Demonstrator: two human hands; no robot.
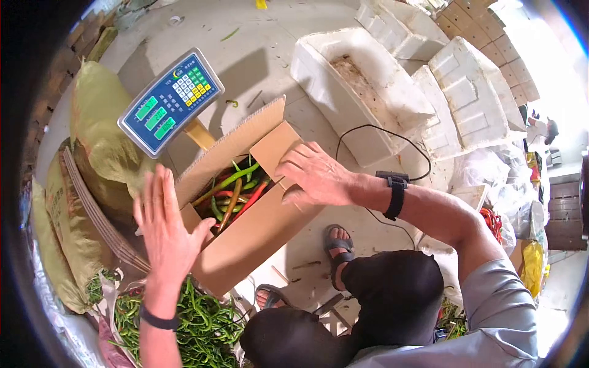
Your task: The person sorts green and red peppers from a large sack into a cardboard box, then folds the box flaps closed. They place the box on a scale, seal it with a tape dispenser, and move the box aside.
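Observation:
An open cardboard box point(257, 233) stands in front of me, holding red, green and brownish peppers point(236, 190). My left hand point(169, 224) is raised at the box's left end, fingers stretched and thumb apart, with nothing in it. At the right end, my right hand point(316, 175) is over a folded-in flap point(279, 147), its fingers bent but apart; it holds nothing, and whether its fingertips touch the cardboard is unclear. Behind the box is a digital scale display point(172, 101) with lit green readouts.
Green peppers point(202, 319) fill a sack at the lower left. Stuffed sacks point(101, 116) and flattened cardboard point(92, 202) line the left. White foam boxes point(362, 80) stand at the upper right. A black cable point(423, 153) loops near them. My sandaled feet are below the box.

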